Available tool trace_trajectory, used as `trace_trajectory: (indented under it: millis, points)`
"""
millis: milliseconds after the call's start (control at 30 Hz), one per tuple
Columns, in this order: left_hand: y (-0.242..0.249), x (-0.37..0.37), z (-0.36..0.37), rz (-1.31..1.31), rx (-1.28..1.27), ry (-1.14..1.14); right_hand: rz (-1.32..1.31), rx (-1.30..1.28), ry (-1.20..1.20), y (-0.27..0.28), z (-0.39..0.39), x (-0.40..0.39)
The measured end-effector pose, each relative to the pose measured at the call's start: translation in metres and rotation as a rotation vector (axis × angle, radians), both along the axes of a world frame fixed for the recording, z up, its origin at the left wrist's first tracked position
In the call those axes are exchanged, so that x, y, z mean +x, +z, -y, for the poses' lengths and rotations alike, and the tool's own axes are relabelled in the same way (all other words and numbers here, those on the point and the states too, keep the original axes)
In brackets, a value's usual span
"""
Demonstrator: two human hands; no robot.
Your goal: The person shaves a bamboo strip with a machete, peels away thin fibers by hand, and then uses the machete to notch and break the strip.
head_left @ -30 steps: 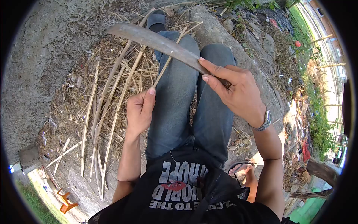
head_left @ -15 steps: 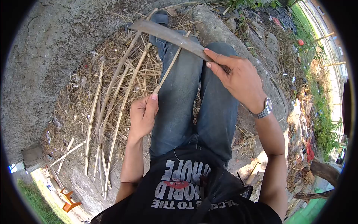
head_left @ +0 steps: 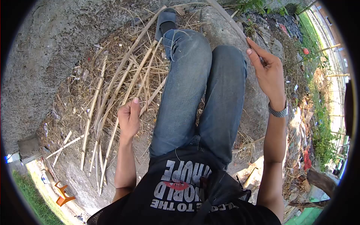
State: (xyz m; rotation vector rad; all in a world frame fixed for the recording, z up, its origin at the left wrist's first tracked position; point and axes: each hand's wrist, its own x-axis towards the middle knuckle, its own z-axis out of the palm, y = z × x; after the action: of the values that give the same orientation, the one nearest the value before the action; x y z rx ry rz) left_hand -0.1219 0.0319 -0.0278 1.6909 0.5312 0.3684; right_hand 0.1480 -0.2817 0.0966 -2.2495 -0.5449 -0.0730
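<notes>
My right hand [head_left: 270, 73] is wrapped round the grip of a machete [head_left: 230, 21], raised past my right knee. Its long dark blade slants up and left, and the far end runs out of view. My left hand [head_left: 128, 119] is closed, with the thumb on top, around the lower end of a thin pale bamboo strip [head_left: 149, 67]. The strip slopes up towards my left shin, beside other sticks. Blade and strip are apart. Several long bamboo strips [head_left: 90, 116] lie on the ground left of my left hand.
My bent legs [head_left: 183, 86] in jeans lie between my hands. A rough grey wall [head_left: 33, 75] stands at the left. Dry shavings [head_left: 78, 99] cover the ground. An orange plastic stool [head_left: 63, 195] is at lower left, and a large rock [head_left: 221, 28] lies beyond my knees.
The machete has swung up and right, away from the strip and my legs. My left hand has moved left and slightly down with the strip. My left knee has shifted.
</notes>
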Motion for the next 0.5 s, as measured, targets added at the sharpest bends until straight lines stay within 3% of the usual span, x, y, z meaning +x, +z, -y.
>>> trace_trajectory:
  millis: [67, 133, 167, 233, 267, 333, 367, 433, 500]
  points:
    - [-0.037, -0.026, -0.033, -0.069, 0.092, 0.061, -0.06, 0.036, -0.006, 0.0, 0.013, 0.001]
    - [-0.085, -0.049, -0.063, -0.432, 0.427, 0.037, -0.122, 0.082, -0.039, -0.002, 0.021, 0.0]
    - [-0.119, -0.066, -0.078, -0.434, 0.431, 0.031, -0.125, 0.086, -0.045, -0.003, 0.022, 0.0]
    - [-0.189, -0.105, -0.096, -0.857, 0.717, -0.132, -0.121, 0.027, -0.045, -0.003, 0.023, 0.0]
    - [-0.211, -0.113, -0.096, -0.853, 0.721, -0.131, -0.117, 0.03, -0.046, -0.003, 0.024, 0.0]
    - [-0.235, -0.122, -0.095, -0.978, 0.875, 0.065, -0.134, 0.018, -0.045, -0.003, 0.025, 0.0]
    - [-0.241, -0.121, -0.102, -0.976, 0.873, 0.066, -0.132, 0.016, -0.044, -0.002, 0.025, 0.0]
    - [-0.24, -0.106, -0.114, -0.987, 0.606, 0.082, -0.18, 0.095, -0.056, 0.002, 0.026, -0.002]
    - [-0.249, -0.093, -0.109, -0.958, 0.595, 0.066, -0.175, 0.105, -0.053, 0.007, 0.026, 0.0]
